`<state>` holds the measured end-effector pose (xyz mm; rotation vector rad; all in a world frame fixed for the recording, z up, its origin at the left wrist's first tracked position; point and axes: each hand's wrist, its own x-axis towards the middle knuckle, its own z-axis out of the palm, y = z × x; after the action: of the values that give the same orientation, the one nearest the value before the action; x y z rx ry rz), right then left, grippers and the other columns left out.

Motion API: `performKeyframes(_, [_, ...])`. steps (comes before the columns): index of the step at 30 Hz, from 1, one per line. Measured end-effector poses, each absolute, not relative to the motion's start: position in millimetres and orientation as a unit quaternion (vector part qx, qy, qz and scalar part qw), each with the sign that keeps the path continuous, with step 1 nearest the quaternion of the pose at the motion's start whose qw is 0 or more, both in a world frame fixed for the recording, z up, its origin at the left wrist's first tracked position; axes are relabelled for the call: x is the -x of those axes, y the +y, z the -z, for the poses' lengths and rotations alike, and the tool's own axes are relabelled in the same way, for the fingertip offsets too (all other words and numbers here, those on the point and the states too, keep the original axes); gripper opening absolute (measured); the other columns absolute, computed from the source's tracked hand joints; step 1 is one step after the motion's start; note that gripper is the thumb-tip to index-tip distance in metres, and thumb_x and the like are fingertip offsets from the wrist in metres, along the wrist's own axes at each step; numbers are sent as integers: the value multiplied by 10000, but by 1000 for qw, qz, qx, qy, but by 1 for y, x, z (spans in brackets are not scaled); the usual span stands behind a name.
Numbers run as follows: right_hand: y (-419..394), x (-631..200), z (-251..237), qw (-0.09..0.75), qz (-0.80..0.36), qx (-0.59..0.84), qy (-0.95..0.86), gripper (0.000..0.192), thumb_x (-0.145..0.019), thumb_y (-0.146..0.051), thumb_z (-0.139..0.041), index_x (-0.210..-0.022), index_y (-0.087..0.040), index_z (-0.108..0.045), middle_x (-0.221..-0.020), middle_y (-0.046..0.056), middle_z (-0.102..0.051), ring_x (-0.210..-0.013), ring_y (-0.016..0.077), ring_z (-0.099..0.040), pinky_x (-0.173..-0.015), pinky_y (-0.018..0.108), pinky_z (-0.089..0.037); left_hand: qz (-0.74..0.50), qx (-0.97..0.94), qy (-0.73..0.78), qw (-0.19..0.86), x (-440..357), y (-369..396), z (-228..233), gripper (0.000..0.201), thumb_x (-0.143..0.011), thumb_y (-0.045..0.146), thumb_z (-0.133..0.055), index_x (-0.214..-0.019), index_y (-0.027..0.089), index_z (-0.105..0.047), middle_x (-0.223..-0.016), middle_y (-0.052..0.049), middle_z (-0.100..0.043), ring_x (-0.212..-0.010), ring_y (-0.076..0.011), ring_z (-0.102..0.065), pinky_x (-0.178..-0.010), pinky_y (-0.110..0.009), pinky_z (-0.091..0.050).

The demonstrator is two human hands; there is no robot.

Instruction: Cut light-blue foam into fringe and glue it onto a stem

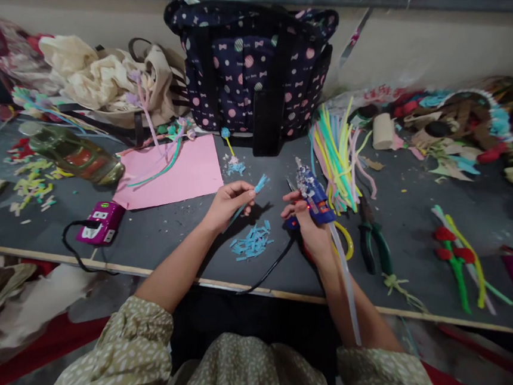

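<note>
Head view: a blue glue gun (312, 194) is gripped by the right hand (307, 227) above the desk (415, 230) middle, long axis diagonal, nozzle pointed toward the far edge and slightly left. A blue pipe cleaner (249, 198), tip raised rightward, is pinched by the left hand (228, 205).

At the back of your grey table (416, 212) stands a dark polka-dot bag (249, 66), with a beige bag (158, 82) and crumpled cream cloth (78, 72) to its left. A pink paper sheet (172, 173) lies in front of them, a magenta power strip (101, 222) nearer you. To your right you have a bundle of bright pipe cleaners (336, 151), green-handled pliers (376, 239), and red-and-green pipe-cleaner flowers (455, 252).
</note>
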<state>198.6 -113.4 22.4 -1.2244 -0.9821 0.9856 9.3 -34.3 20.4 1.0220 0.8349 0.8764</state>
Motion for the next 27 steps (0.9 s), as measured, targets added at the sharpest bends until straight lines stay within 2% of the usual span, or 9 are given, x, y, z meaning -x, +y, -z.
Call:
performKeyframes(2, [-115, -198, -22, 589, -450, 517, -428, 372, -825, -553, -649, -1018, -238, -605, -886, 1, -660, -624, 108, -621, -607, 258, -504, -411, -429, 372, 714, -9, -33, -20, 267, -697, 356, -802, -797, 154, -658, -662, 9, -635, -530, -82, -571, -509, -202, -471])
performKeyframes(5, [-117, -198, -23, 566, -477, 504, -446, 426, -810, -589, -645, -1032, -228, -598, -792, -24, -644, -527, 85, -562, -526, 239, -468, -443, -395, 363, 718, -9, -30, -19, 260, -679, 332, -820, -774, 148, -663, -693, 4, -641, -580, -79, -581, -538, -195, -484])
performKeyframes(10, [-119, -194, -27, 553, -484, 515, -441, 353, -776, -535, -708, -861, -212, -593, -716, -22, -638, -455, 71, -496, -435, 220, -412, -450, -375, 350, 731, -8, -28, -17, 296, -658, 343, -835, -814, 132, -696, -658, 4, -627, -552, -71, -556, -531, -198, -471])
performKeyframes(14, [-123, -194, -23, 557, -475, 512, -449, 367, -788, -564, -678, -795, -202, -622, -741, 4, -652, -466, 76, -499, -452, 235, -424, -443, -364, 350, 741, -8, -28, -16, 311, -656, 336, -836, -851, 136, -700, -641, 7, -626, -538, -70, -554, -533, -201, -460])
performKeyframes(19, [-125, -195, -13, 527, -500, 517, -454, 393, -764, -579, -695, -812, -189, -669, -696, 13, -654, -484, 97, -520, -457, 244, -444, -448, -348, 355, 743, -7, -28, -16, 285, -649, 321, -834, -817, 144, -686, -647, 10, -630, -548, -76, -564, -541, -203, -463])
performKeyframes(23, [-123, -190, -17, 511, -518, 526, -440, 449, -693, -622, -730, -731, -181, -655, -659, 19, -652, -451, 113, -548, -441, 257, -455, -451, -339, 363, 742, -6, -28, -16, 271, -644, 313, -831, -802, 147, -686, -664, 12, -629, -569, -76, -566, -549, -200, -460])
performKeyframes(27, [-122, -187, -24, 521, -495, 534, -445, 456, -700, -633, -716, -692, -184, -634, -673, 25, -665, -434, 117, -561, -446, 268, -467, -450, -355, 358, 737, -6, -28, -15, 240, -669, 308, -813, -801, 146, -696, -657, 17, -617, -554, -63, -535, -561, -200, -452])
